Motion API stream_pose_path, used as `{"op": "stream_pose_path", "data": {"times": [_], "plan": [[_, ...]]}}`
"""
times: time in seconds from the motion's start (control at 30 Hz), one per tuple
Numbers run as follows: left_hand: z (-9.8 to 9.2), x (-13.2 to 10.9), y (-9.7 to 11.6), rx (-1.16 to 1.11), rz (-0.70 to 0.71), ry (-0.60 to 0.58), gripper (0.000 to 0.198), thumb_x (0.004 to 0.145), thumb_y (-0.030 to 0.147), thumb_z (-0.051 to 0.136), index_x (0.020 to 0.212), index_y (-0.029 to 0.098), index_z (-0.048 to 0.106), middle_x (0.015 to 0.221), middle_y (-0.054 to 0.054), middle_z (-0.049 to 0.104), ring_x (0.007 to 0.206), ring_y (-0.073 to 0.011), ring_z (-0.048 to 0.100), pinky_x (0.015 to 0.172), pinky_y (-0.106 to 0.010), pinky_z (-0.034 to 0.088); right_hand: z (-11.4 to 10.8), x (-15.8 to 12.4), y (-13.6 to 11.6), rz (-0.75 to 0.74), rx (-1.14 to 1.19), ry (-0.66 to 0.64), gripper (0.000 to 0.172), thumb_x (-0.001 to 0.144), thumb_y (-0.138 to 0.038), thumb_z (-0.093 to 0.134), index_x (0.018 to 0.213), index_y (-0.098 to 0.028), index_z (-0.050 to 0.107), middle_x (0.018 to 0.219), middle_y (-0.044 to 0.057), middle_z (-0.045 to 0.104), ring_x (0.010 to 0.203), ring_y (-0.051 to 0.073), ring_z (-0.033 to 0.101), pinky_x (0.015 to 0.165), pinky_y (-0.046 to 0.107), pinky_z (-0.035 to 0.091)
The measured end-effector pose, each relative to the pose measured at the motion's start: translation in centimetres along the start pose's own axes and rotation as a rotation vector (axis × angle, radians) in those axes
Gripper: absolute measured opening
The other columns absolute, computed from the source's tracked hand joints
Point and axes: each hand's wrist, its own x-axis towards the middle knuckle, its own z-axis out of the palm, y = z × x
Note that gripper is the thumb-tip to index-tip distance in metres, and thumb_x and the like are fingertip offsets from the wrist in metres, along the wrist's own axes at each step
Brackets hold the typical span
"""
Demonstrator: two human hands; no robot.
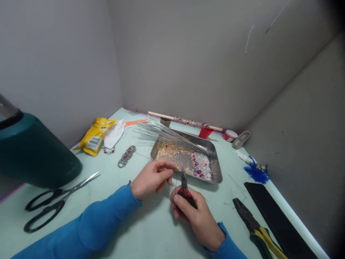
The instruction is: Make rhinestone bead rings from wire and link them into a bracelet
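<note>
My right hand (198,212) is closed around small pliers (184,187) with black and red handles, their narrow jaws pointing up and away from me. To the left, my left hand (155,178) hovers at the tray's near edge with its thumb and index finger drawn close together. What lies between those fingertips is too small to make out. A thin wire (176,180) runs faintly between the two hands. Just beyond them is a metal tray (217,169) with gold beads (168,151), clear beads (203,167) and a few red ones. A bundle of silver wires (172,136) lies across it.
Black-handled scissors (64,198) and a dark green bottle (35,154) are at left, near a yellow packet (97,136) and a beaded wire band (126,156). Larger pliers (250,219), a black strip (277,219) and blue threads (256,171) lie at right. A beaded stick (188,122) lies behind the tray.
</note>
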Motion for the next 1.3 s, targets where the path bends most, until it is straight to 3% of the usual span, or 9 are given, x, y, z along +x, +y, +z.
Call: {"op": "stream_pose_path", "data": {"times": [0.17,0.27,0.37,0.47,0.6,0.67,0.77,0.9,1.3], "plan": [[-1.3,0.6,0.3,0.163,0.093,0.204,0.018,0.077,0.024,0.052,0.092,0.014,0.059,0.059,0.003,0.055,0.034,-0.0034,0.036,0.036,-0.017,0.028,-1.1,-0.3,-0.8,0.008,0.001,-0.045,0.024,0.085,-0.039,0.051,0.078,-0.016,0.051,0.063,-0.002,0.049,0.052,0.008,0.045,0.047,0.020,0.029],[-3.5,1.0,1.1,0.015,0.168,0.347,0.018,0.076,0.024,0.056,0.090,0.014,0.058,0.060,0.003,0.055,0.036,-0.0029,0.036,0.036,-0.016,0.025,-2.4,-0.4,-1.9,0.049,-0.109,-0.159,0.022,0.085,-0.036,0.051,0.076,-0.016,0.051,0.059,-0.003,0.049,0.052,0.009,0.044,0.048,0.021,0.030],[-6.1,0.7,2.5,-0.136,0.224,0.375,0.020,0.073,0.024,0.060,0.090,0.013,0.057,0.061,0.002,0.055,0.036,-0.0020,0.034,0.034,-0.015,0.020,-3.4,-0.6,-2.9,0.105,-0.256,-0.263,0.017,0.086,-0.029,0.049,0.074,-0.017,0.052,0.053,-0.004,0.049,0.049,0.009,0.040,0.048,0.022,0.030],[-7.2,-0.1,3.8,-0.190,0.328,0.446,0.019,0.073,0.027,0.061,0.088,0.015,0.057,0.059,0.004,0.053,0.035,-0.0013,0.030,0.034,-0.015,0.018,-3.5,-0.8,-3.2,0.096,-0.527,-0.250,0.021,0.086,-0.027,0.047,0.068,-0.018,0.052,0.054,-0.004,0.048,0.052,0.010,0.042,0.051,0.023,0.031],[-5.2,-1.0,4.2,-0.055,0.306,0.385,0.014,0.073,0.026,0.062,0.083,0.015,0.058,0.053,0.005,0.049,0.040,-0.0025,0.033,0.036,-0.014,0.021,-3.0,-1.0,-2.9,-0.064,-0.915,-0.072,0.025,0.086,-0.032,0.047,0.066,-0.018,0.051,0.064,-0.001,0.054,0.061,0.014,0.047,0.056,0.026,0.031],[-3.4,-1.2,3.7,-0.020,0.256,0.305,0.012,0.074,0.025,0.061,0.078,0.015,0.058,0.052,0.005,0.046,0.044,-0.0036,0.038,0.038,-0.013,0.023,-2.9,-1.0,-2.9,-0.146,-0.939,0.028,0.024,0.088,-0.034,0.044,0.071,-0.019,0.051,0.070,0.000,0.055,0.065,0.015,0.049,0.059,0.027,0.034],[-1.0,-1.2,2.5,-0.123,0.095,0.094,0.013,0.077,0.028,0.057,0.078,0.015,0.054,0.046,0.008,0.040,0.037,-0.0023,0.027,0.035,-0.015,0.015,-2.7,-0.9,-2.7,-0.245,-0.878,0.186,0.020,0.090,-0.037,0.041,0.087,-0.019,0.051,0.079,0.002,0.055,0.073,0.016,0.051,0.066,0.029,0.037],[0.3,-1.0,1.1,-0.286,-0.043,-0.075,0.013,0.079,0.028,0.053,0.078,0.016,0.050,0.047,0.008,0.045,0.031,-0.0007,0.020,0.034,-0.020,0.009,-2.4,-0.6,-2.1,-0.285,-0.938,0.285,0.020,0.089,-0.038,0.042,0.095,-0.020,0.049,0.085,0.003,0.053,0.076,0.018,0.051,0.067,0.031,0.038],[0.8,-0.8,0.8,-0.224,-0.034,0.080,0.012,0.078,0.024,0.055,0.082,0.016,0.047,0.053,0.006,0.051,0.032,-0.0015,0.031,0.031,-0.016,0.017,-2.3,-0.4,-0.8,-0.297,-1.229,0.480,0.029,0.085,-0.046,0.045,0.095,-0.019,0.053,0.087,0.007,0.056,0.075,0.023,0.056,0.060,0.033,0.041]]}}
